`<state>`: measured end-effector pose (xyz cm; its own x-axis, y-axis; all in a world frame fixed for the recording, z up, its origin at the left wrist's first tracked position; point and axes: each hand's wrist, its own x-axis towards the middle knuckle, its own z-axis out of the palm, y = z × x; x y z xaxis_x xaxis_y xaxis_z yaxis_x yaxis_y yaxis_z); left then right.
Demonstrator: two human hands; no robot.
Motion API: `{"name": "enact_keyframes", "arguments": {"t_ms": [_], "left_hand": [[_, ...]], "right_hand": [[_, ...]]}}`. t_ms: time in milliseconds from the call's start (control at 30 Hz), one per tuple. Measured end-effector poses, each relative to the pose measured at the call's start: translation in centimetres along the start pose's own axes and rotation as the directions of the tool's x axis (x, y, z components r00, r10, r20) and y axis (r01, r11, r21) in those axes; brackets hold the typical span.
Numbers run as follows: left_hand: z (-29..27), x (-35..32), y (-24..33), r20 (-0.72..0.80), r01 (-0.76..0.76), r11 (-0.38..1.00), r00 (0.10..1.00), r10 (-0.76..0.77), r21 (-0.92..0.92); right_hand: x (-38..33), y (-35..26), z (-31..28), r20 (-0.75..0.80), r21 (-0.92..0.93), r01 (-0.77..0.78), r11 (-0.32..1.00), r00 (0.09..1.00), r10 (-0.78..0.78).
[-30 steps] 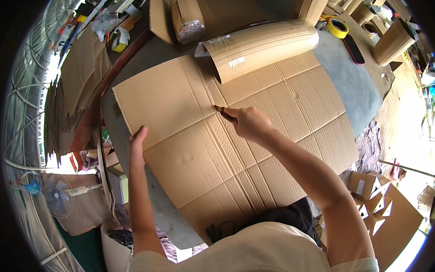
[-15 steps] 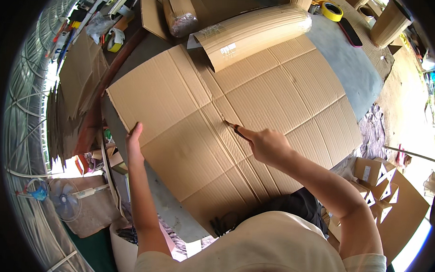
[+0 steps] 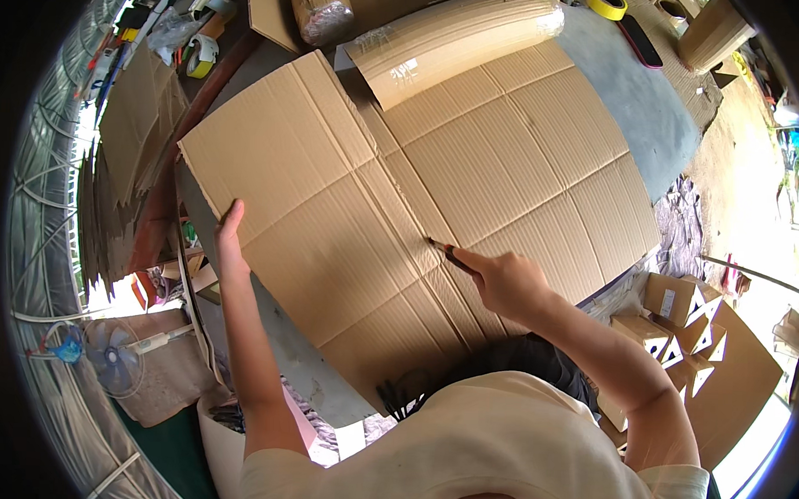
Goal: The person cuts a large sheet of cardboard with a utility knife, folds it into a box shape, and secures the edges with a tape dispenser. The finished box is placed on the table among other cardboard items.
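Across the table (image 3: pixel 660 109), right in front of the person's body, lies a big cardboard sheet (image 3: pixel 317 216), creased into panels. Its nearest part reaches the person's waist. A slit runs from the far edge down to the middle of the sheet, opening into a gap at its far end. At the slit's near end sits the tip of a knife (image 3: pixel 452 255). The right hand (image 3: pixel 514 287) has its fingers closed tightly round the handle. At the sheet's left edge, the left hand (image 3: pixel 231 235) holds on with its thumb on top; its other fingers are hidden below, so how far they curl cannot be told. A cardboard roll (image 3: pixel 464 45) lies along the far edge. Beyond, to the right, are yellow tape (image 3: pixel 607 10) and a phone (image 3: pixel 641 41). Small boxes (image 3: pixel 672 299) stand low at the right, and a fan (image 3: pixel 112 356) at the left.
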<state>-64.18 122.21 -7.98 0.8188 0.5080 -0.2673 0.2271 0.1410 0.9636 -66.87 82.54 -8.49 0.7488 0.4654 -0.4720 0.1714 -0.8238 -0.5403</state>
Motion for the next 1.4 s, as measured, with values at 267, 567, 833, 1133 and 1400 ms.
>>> {"name": "enact_keyframes", "arguments": {"t_ms": [267,567,833,1133,1400], "left_hand": [[-0.7,0.5,-0.4,0.012,0.017,1.0,1.0,-0.017,0.02],[0.6,-7.5,-4.0,-0.033,0.14,0.987,0.99,-0.138,0.074],[-0.1,-12.1,-4.5,0.017,0.146,0.984,0.989,-0.149,0.097],[0.5,-13.9,-2.8,0.06,0.048,0.997,0.997,-0.045,-0.056],[-0.3,-13.6,-3.9,0.056,0.021,0.999,0.998,-0.02,-0.028]], "right_hand": [[-5.3,0.3,0.7,0.143,-0.056,-0.061,0.997,0.987,0.068],[-6.1,1.0,2.6,-0.028,0.044,-0.08,0.996,0.996,0.081],[-7.1,1.1,3.7,-0.136,0.075,-0.02,0.997,0.99,0.03],[-6.1,0.5,5.0,-0.129,0.066,-0.024,0.998,0.991,0.032],[-9.8,0.8,5.5,-0.039,0.005,-0.044,0.999,0.998,0.044]]}}
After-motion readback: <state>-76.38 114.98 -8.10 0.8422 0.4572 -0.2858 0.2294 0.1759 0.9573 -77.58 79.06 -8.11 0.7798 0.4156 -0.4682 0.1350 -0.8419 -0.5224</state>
